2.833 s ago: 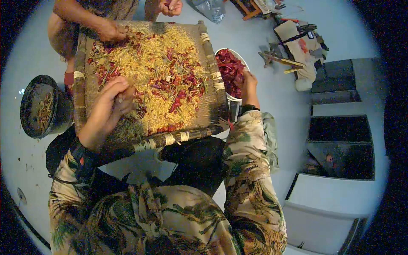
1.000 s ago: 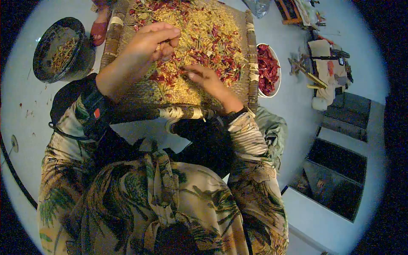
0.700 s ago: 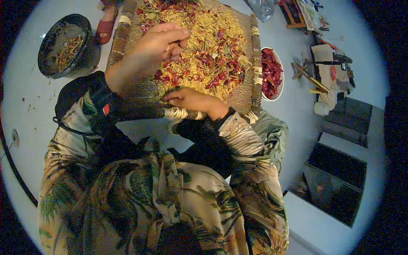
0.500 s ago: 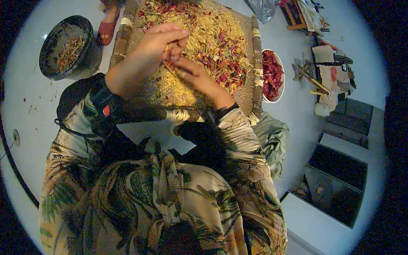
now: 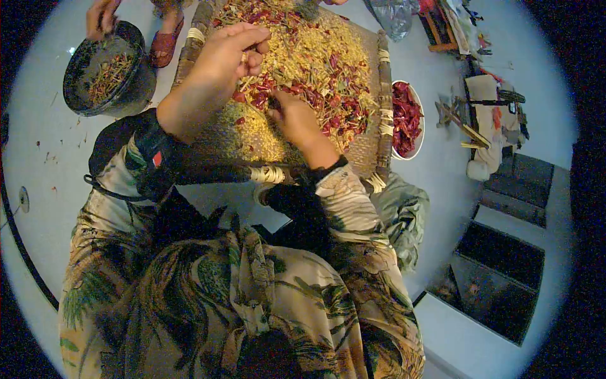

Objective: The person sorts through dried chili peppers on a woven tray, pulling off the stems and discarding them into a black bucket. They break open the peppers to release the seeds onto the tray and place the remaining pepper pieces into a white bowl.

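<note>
A woven tray with a bound wooden rim bears yellow seeds and red dried chili pieces mixed with stems. My left hand is above the tray's left part, its fingers curled together; what they hold, if anything, is too small to make out. Lower and to the right, my right hand reaches down to the chili pieces near the middle, thumb and fingers bent toward each other around something dark and unclear.
A black bucket with stems stands at the left, another person's hand over it and a foot in a red slipper beside it. At the right are a white bowl of red chilies and a dark glass-topped unit.
My right hand has moved away from my left and down onto the chili pieces. The other person's hand has come into view over the bucket.
</note>
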The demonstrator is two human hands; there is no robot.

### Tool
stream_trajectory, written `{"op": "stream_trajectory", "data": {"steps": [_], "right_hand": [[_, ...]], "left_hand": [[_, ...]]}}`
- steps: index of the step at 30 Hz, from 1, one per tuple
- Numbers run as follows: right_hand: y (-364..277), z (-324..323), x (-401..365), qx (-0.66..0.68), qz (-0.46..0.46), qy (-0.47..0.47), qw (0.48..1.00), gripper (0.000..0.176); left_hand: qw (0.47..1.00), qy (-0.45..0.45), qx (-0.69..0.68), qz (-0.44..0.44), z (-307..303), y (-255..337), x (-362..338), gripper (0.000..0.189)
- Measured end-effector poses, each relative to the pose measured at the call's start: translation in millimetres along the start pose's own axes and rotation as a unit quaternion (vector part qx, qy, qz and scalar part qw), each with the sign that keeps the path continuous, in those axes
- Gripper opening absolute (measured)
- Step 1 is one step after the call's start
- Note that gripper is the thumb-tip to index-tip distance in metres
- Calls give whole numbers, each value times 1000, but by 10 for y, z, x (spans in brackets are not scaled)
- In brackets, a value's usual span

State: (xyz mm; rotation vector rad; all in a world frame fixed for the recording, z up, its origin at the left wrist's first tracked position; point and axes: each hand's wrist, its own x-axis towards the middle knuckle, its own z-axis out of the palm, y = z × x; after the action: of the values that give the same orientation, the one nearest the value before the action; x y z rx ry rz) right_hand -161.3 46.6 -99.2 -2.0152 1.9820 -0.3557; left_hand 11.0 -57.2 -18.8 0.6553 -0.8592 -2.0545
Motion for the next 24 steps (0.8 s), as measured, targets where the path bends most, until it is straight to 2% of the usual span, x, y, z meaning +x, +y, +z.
{"op": "stream_trajectory", "data": {"steps": [3, 6, 9, 11, 13, 16, 19, 20, 23, 24], "right_hand": [[-56, 1, 143, -38, 0, -31, 999, 36], [-79, 40, 266, -109, 9, -113, 988, 30], [142, 106, 298, -157, -2, -16, 988, 21], [538, 189, 261, -121, 47, 69, 989, 13], [569, -80, 123, -14, 72, 147, 986, 18], [947, -116, 41, 217, 199, 127, 947, 19], [977, -116, -9, 209, 151, 136, 957, 21], [951, -117, -30, 251, 162, 110, 948, 22], [714, -18, 9, 243, 119, 65, 960, 25], [690, 100, 22, 190, 52, 65, 978, 18]], "left_hand": [[1000, 11, 13, -1, 30, 19, -21, 13], [1000, 5, 15, -7, 1, 8, -1, 14], [1000, -19, 9, -7, -66, 12, 15, 14], [1000, -14, 10, -9, -57, 28, -2, 14], [1000, 16, 17, -15, 6, 44, -40, 14], [1000, 12, 17, -10, 25, 18, -38, 13], [1000, -23, 19, 1, 4, -32, -24, 13], [999, -28, 23, -5, -14, -50, -8, 13], [1000, -20, 23, -10, -22, -79, 24, 12], [1000, -3, 12, -4, 29, -88, 14, 13]]}}
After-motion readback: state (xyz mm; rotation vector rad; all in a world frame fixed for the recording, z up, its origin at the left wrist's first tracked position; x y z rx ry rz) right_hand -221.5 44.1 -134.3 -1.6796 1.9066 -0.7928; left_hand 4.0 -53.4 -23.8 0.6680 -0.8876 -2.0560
